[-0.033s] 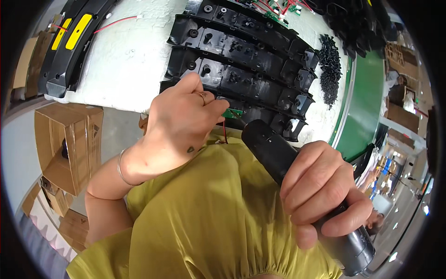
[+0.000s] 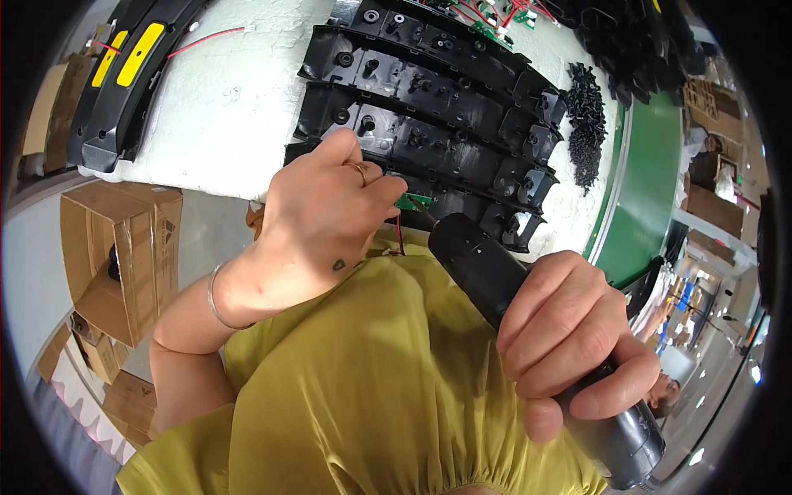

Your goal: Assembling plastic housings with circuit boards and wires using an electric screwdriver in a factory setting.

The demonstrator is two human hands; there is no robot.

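My right hand (image 2: 569, 330) is wrapped around a black electric screwdriver (image 2: 474, 260), tilted so that its thin bit points up and left. The bit's tip reaches a small green circuit board (image 2: 418, 200) in the nearest black plastic housing (image 2: 462, 202). My left hand (image 2: 330, 210) is closed beside the bit, fingertips together at the board's left end; what they pinch, if anything, is hidden. Below the board hangs a red wire (image 2: 401, 235). Beyond my left hand, several more long black housings (image 2: 429, 82) lie in rows, their inner sides up.
Black screws (image 2: 586, 124) form a long pile on the white padded surface (image 2: 231, 115). Circuit boards with red wires (image 2: 495, 25) lie at the far edge. Black housings with yellow labels (image 2: 124, 74) sit at left. An open cardboard box (image 2: 124, 256) stands below them.
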